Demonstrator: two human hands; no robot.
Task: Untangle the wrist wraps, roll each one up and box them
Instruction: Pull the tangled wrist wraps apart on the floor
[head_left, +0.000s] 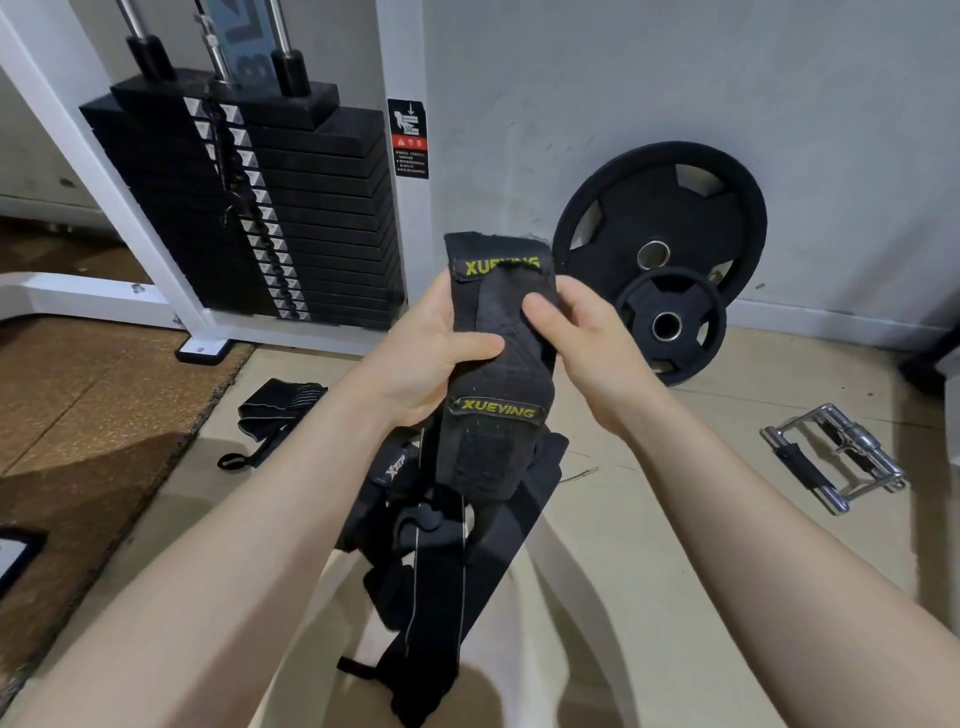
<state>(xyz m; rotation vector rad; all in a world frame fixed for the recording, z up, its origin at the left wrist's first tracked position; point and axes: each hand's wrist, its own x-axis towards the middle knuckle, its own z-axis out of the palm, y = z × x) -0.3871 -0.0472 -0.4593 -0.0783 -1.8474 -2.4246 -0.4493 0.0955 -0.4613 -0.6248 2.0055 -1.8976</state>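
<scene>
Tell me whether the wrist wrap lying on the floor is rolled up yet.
Not rolled. The wrist wrap on the floor lies loosely bunched, its loop end trailing out flat.

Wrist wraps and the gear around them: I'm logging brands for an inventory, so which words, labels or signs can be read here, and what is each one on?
"XUEYING": yellow, upper tag of the wrist wrap gripped in both hands, partly covered by a flap.
"XUEYING": yellow, lower tag of that wrap.
"XTEP"-like white logo on a hanging strap: not clearly readable.
Warning sticker on the white machine frame: pictogram and red band; text too small.
Large letters on the panel above the weight stack: cut off, unreadable.
</scene>
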